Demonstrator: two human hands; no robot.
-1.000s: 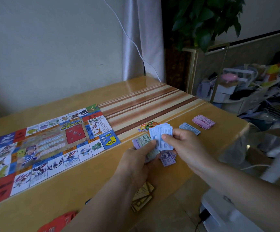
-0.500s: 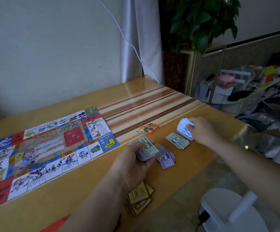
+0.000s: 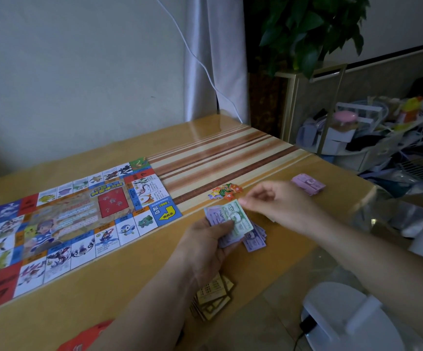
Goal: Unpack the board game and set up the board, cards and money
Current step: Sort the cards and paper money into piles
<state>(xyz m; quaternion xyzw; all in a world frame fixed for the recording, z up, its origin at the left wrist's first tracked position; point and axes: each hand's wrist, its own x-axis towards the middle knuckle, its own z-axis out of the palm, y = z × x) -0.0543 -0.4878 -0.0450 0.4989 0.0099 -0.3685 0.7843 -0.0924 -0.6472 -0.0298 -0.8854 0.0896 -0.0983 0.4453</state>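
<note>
The colourful game board (image 3: 66, 221) lies unfolded on the wooden table (image 3: 230, 153). My left hand (image 3: 208, 247) grips a fanned stack of play money (image 3: 228, 219), a green note on top of purple ones. My right hand (image 3: 278, 201) pinches the top corner of that green note with thumb and forefinger. A pile of purple notes (image 3: 256, 239) lies on the table just right of my left hand. A pink pile of notes (image 3: 308, 184) sits near the table's right edge. Small colourful tokens (image 3: 224, 191) lie behind the money. Yellow-brown cards (image 3: 213, 297) are stacked at the near edge.
A red piece (image 3: 86, 338) shows at the bottom edge. Beyond the table's right edge are a white stand base (image 3: 344, 320) on the floor and a cluttered shelf (image 3: 382, 127). A potted plant (image 3: 306, 29) and a hanging white cable (image 3: 200, 62) stand behind.
My right hand set blue notes down to the right, then came back left to the stack in my left hand and now pinches the green note. The view shifted slightly.
</note>
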